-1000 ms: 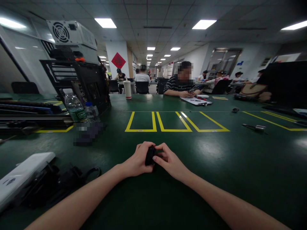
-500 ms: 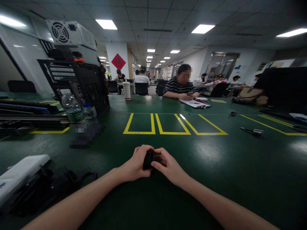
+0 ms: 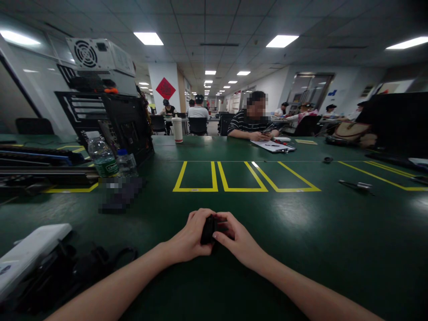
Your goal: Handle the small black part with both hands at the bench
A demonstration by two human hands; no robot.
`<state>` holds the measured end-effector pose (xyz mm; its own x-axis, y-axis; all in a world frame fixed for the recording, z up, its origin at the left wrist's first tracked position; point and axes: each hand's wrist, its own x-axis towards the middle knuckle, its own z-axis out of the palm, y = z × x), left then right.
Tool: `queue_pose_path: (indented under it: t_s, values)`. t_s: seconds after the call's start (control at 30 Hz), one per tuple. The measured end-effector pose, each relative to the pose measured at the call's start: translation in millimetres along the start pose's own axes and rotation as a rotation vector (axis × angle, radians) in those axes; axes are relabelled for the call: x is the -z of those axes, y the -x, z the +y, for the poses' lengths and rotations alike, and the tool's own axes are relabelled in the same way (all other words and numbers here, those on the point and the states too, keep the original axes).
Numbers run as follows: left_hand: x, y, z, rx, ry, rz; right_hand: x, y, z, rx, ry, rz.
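Observation:
Between my two hands is a small black block-like object (image 3: 207, 229), whose exact kind I cannot make out. My left hand (image 3: 192, 234) wraps round its left side, fingers over the top and thumb below. My right hand (image 3: 236, 236) grips its right edge between thumb and fingertips. Much of the object is hidden by the fingers. Both hands are low over the green table (image 3: 284, 249), in front of the yellow tape outlines (image 3: 195, 190).
On the left stand a computer case (image 3: 129, 129) with a power supply (image 3: 96, 53) on top, a plastic bottle (image 3: 107, 167), a white box (image 3: 36, 240) and black cables (image 3: 83, 267). A screwdriver-like tool (image 3: 357, 185) lies right. Across the table a person (image 3: 249, 120) sits by a clipboard (image 3: 274, 146).
The whole view has shifted slightly, so everything on the table appears a little lower. Both hands keep their hold on the black object, with hardly any change in grip.

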<state>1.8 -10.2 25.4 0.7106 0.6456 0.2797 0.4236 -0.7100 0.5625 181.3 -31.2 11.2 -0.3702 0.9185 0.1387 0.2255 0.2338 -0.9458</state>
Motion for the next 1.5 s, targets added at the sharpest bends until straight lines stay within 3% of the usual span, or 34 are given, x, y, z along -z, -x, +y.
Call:
queue_pose_path:
  t_s: [0.47, 0.93, 1.23, 1.5]
  values:
    - [-1.5, -1.1, -2.1, 0.049, 0.007, -0.011, 0.5, 0.4, 4.5, 0.079, -0.067, -0.031]
    - [1.1, -0.8, -1.7, 0.014, 0.016, -0.01, -1.8, -1.3, 6.8, -0.003, -0.029, 0.019]
    - [-1.9, -2.2, -4.3, 0.007, -0.012, 0.003, -0.7, -0.2, 5.1, 0.031, -0.074, -0.055]
    - [4.1, -1.0, -0.1, 0.023, -0.01, -0.021, -2.0, -1.6, 5.7, 0.048, -0.075, -0.025]
